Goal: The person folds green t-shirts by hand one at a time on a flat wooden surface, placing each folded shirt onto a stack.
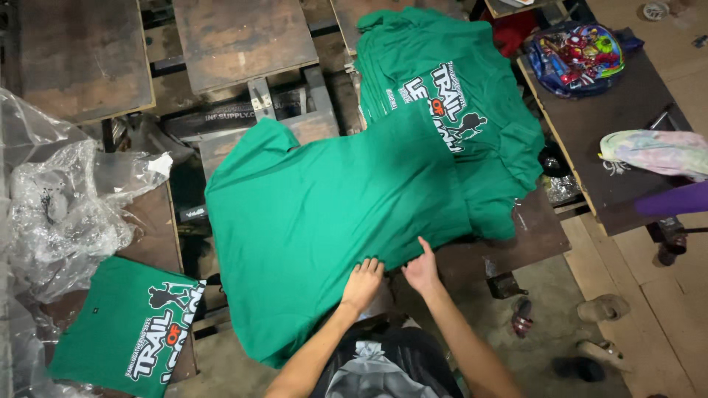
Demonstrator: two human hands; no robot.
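- Both hands are down on the near hem of a plain green t-shirt (324, 214) spread flat across the worktop (531, 236).
- Left hand (363, 284): fingers flat on the cloth, no real grip.
- Right hand (422, 271): open, fingertips on the edge.
- Stack of printed green shirts (450, 81) sits behind, touching it.

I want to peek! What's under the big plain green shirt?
The green shirt covers its support almost fully. A wooden board shows at its right edge, and both hands press its hem. The rest is hidden.
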